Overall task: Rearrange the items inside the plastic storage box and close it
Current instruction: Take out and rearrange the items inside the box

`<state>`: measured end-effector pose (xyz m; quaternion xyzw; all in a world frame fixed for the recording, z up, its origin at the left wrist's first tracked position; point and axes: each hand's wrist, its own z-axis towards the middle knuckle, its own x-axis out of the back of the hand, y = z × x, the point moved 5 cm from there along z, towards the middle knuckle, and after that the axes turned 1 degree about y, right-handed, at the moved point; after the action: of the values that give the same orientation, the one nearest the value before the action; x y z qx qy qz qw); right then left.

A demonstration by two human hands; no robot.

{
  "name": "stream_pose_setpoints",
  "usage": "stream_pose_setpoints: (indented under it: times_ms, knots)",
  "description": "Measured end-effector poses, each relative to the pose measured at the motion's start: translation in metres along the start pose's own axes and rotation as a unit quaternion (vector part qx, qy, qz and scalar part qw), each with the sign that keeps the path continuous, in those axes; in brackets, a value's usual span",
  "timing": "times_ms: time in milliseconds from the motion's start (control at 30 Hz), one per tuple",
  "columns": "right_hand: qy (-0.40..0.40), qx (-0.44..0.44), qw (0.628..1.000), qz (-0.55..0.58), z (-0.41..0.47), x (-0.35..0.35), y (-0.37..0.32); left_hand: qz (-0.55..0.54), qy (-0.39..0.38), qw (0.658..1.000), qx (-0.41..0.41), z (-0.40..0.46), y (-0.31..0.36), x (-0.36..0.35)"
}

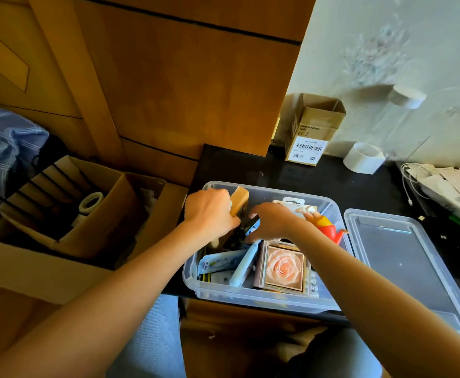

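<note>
Head view: clear plastic storage box (264,298) sits on the black desk (318,175), open, stuffed with small stuff. Its lid (403,257) lies flat on the desk at 3 o'clock of the box, touching or just beside its rim.

Handling guess: box walls are thin plastic, will flex if squeezed, and a loaded box likely sags, so lift from the base or both short ends. Lid is light, floppy and probably slippery; take it by a long edge. Contents are mixed: the rose-print box (284,267) at 5 o'clock looks stiff and flat, so it stacks well. Blue-white packets (224,261) at 7 o'clock look light and bendy. The red-yellow toy (329,227) at 3 o'clock is an odd shape that may block the lid.

Left hand (209,212) is at 11 o'clock inside the box, fingers curled around a tan block (239,200) that stands up above the rim. Looks rigid and not heavy; a side pinch is fine.

Right hand (273,221) is at box centre, fingers bent down into the clutter, thumb spread. It touches dark items underneath; can't tell whether it actually holds anything, since the fingertips are hidden.

Off task: cardboard box (48,263) at 9 o'clock, tape roll (364,158) at 1 o'clock.
</note>
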<state>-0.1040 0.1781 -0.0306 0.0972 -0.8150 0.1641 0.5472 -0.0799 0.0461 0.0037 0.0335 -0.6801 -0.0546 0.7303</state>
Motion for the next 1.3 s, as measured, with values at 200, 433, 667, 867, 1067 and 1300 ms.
stream_pose_setpoints:
  times_ms: [200,433,667,867,1067,1300]
  knots:
    - [-0.011,-0.041,0.998,-0.045,0.001,0.001,0.008,-0.042,0.061,0.997,0.012,-0.002,-0.020,0.014]
    - [-0.018,-0.061,0.992,-0.105,0.006,0.011,-0.003,-0.034,0.069,0.996,0.033,-0.008,-0.024,-0.001]
    - [-0.016,-0.055,0.993,-0.105,0.009,0.008,-0.008,-0.108,0.085,0.990,0.045,-0.007,-0.031,-0.007]
    - [-0.102,-0.089,0.981,-0.137,0.014,-0.002,-0.004,-0.096,0.090,0.989,0.061,-0.006,-0.036,-0.018]
    - [-0.029,-0.093,0.995,-0.031,0.018,0.000,-0.008,-0.100,0.097,0.988,0.074,-0.010,-0.038,-0.021]
    - [-0.101,-0.131,0.981,0.103,0.016,-0.011,-0.014,-0.082,0.087,0.990,0.075,-0.009,-0.035,-0.022]
